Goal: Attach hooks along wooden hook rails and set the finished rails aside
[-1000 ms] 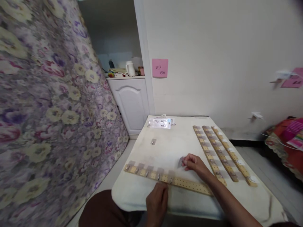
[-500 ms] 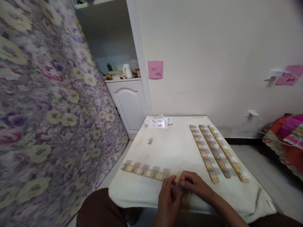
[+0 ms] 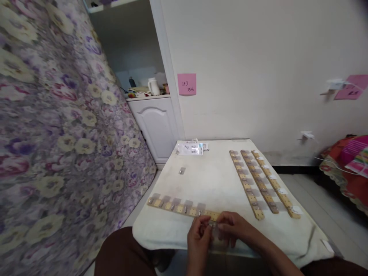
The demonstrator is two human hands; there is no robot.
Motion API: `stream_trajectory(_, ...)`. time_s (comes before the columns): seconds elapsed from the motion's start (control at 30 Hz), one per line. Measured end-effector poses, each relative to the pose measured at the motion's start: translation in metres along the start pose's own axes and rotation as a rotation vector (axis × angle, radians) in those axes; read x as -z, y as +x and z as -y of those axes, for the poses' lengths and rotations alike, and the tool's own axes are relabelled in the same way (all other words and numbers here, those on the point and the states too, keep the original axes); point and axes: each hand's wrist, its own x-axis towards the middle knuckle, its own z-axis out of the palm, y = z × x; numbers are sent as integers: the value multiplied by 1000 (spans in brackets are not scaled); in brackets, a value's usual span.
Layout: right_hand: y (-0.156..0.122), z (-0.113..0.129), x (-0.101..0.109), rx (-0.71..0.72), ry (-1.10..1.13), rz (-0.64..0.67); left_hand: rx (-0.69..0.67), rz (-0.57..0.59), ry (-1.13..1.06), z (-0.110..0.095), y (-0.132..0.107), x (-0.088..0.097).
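Note:
A long perforated wooden strip [image 3: 178, 208] with small metal clips and grey tabs lies along the near edge of the white table [image 3: 212, 180]. My left hand [image 3: 197, 237] and my right hand [image 3: 234, 228] meet over the strip's right part. Both pinch a small clear packet with a metal piece [image 3: 212, 226] between their fingertips. The strip's right end is hidden under my hands.
Three more perforated strips [image 3: 260, 184] lie side by side at the table's right. A clear plastic pack [image 3: 189, 149] sits at the far edge, a small loose piece [image 3: 181, 171] nearer. A floral mattress [image 3: 57, 126] leans at left; a white cabinet [image 3: 156, 124] stands behind.
My right hand came from the middle of the table to the near strip. My left hand rose from the table edge to meet it, and both now pinch the small piece.

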Motion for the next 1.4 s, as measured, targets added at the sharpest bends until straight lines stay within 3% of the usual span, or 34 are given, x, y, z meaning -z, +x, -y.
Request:
stream_trajectory(0.13, 5, -12, 8, 39, -44, -78, 4, 19, -25, 11, -5, -2)
stream_trajectory(0.37, 23, -5, 12, 237, -429, -326, -5, 0, 44, 25, -6, -7)
stream_trajectory(0.57, 48, -4, 16, 298, -622, -308, -41, -21, 128, 27, -6, -4)
stream_trajectory(0.87, 62, -12, 24, 219, -713, -286, -103, 49, 324, 26, -6, 2)
stream_trajectory(1.1, 63, -13, 23, 154, -796, -306, -356, 149, 522, 26, -5, 11)
stream_trajectory(1.4, 62, -13, 22, 140, -821, -298, -455, 132, 645, 41, -4, 13)
